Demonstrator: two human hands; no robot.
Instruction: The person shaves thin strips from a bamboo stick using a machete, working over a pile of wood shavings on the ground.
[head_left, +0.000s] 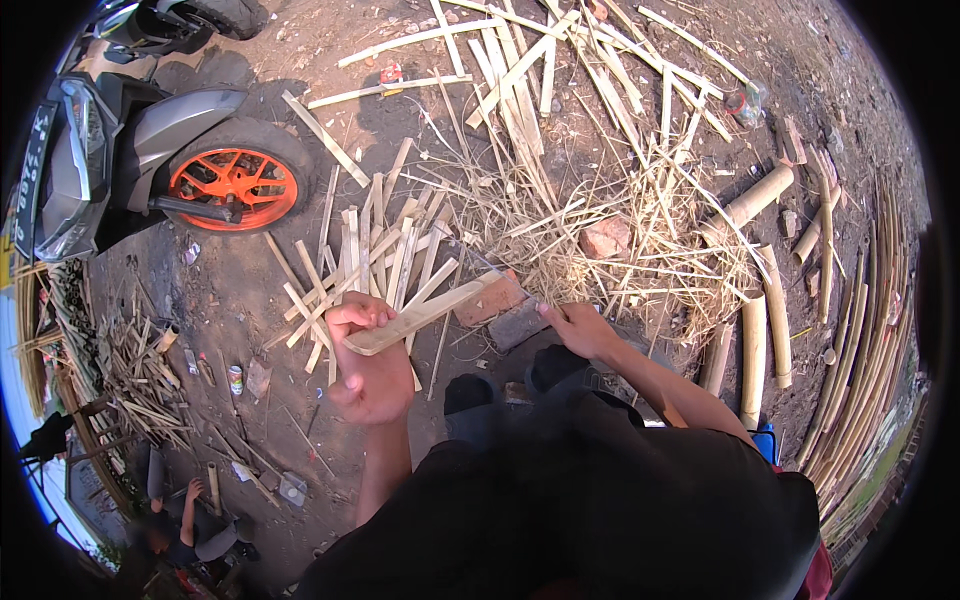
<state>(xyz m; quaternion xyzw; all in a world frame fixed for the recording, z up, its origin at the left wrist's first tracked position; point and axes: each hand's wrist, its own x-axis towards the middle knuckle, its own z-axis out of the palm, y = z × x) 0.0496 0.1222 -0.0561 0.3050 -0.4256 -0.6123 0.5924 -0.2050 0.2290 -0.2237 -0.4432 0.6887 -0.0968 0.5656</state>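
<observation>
A flat split bamboo strip (pixel 430 312) lies across my left hand (pixel 372 360), its near end against the palm. My fingers curl over it, while the thumb stands apart below. From there the strip slants up and right over a reddish brick (pixel 490 297). My right hand (pixel 582 330) is closed close to the strip's far end, beside a dark grey block (pixel 520 324). A thin dark line runs from its fingers toward that end; what it grips is too small to make out. Just beyond my left hand is a loose pile of cut bamboo strips (pixel 385 245).
Bamboo shavings (pixel 620 225) and long strips (pixel 515 85) cover the ground ahead. Bamboo culm pieces (pixel 754 360) lie at right, near long poles (pixel 865 340). A motorcycle with an orange wheel (pixel 238 188) stands at upper left. Another person (pixel 185 530) is at lower left.
</observation>
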